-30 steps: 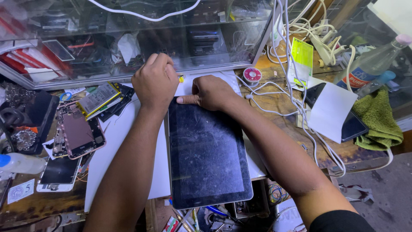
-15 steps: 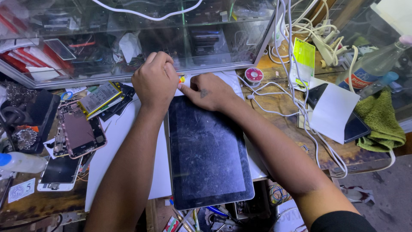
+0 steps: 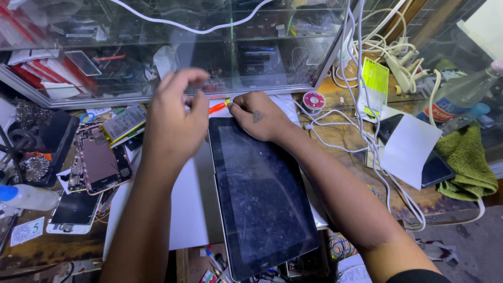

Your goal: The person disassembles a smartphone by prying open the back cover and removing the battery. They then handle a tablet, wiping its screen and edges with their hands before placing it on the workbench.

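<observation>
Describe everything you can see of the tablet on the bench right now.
The tablet is a large dark slab with a thin pale edge, lying flat and screen-up on white paper, its long side running away from the camera. The glass is off, smudged and scratched. Its near corner overhangs the bench edge. The right hand rests on its top edge, pinching a small orange and yellow tool at the top left corner. The left hand hovers just left of it, fingers curled, not clearly touching.
</observation>
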